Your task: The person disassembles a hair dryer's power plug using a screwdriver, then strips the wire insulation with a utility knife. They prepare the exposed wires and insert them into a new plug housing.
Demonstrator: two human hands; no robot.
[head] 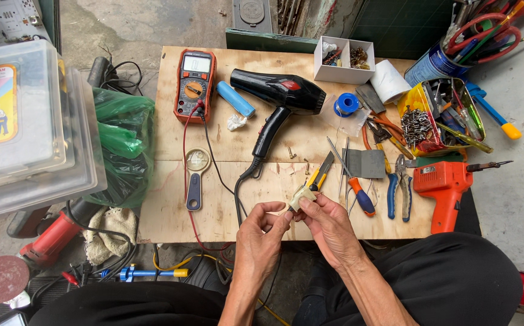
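Observation:
My left hand (263, 232) and my right hand (328, 223) meet over the near edge of a plywood board (225, 211). Together they pinch a small cream plastic part (302, 196) between their fingertips. A black hair dryer (279, 99) lies on the board just beyond, its black cord running down toward my hands. A yellow utility knife (320, 172) lies right behind the cream part. A red multimeter (195, 84) with red and black leads sits at the far left of the board.
A blue cylinder (235, 98), magnifier (195, 177), blue-handled pliers (399, 190), screwdriver (358, 192) and orange soldering gun (446, 184) lie on the board. A yellow tray of screws (437, 118) and white box (344, 59) stand far right. Green bag (123, 145) and plastic bins (26, 121) are left.

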